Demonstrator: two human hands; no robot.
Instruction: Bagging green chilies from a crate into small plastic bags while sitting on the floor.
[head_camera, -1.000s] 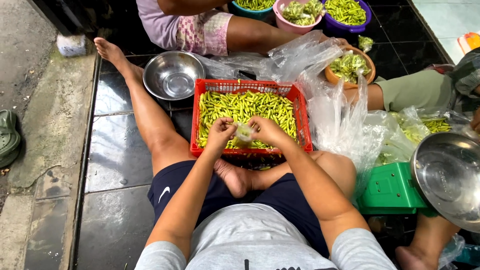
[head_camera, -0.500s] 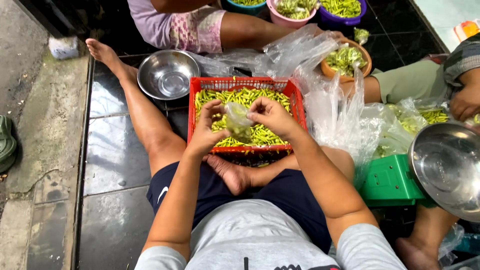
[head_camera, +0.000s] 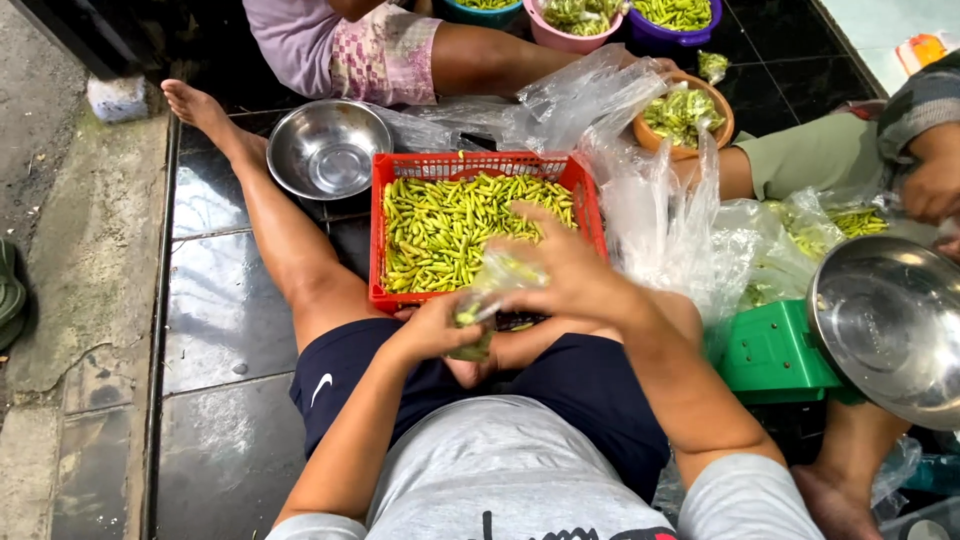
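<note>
I sit on a dark tiled floor with a red plastic basket (head_camera: 380, 225) of green chilies (head_camera: 450, 225) between my legs. Both hands hold one small clear plastic bag (head_camera: 495, 290) with a few chilies in it, just over the basket's near edge. My left hand (head_camera: 440, 325) grips the bag's lower end. My right hand (head_camera: 570, 270) pinches its upper part, fingers spread above the chilies.
An empty steel bowl (head_camera: 328, 150) sits left of the basket. Clear plastic bags (head_camera: 660, 215) pile up on the right, beside a green scale (head_camera: 775, 350) with a steel pan (head_camera: 890, 320). Other people sit opposite with bowls of chilies (head_camera: 685, 110).
Both hands have drawn the small bag back from over the chilies toward my lap, and it now holds chilies at its lower end.
</note>
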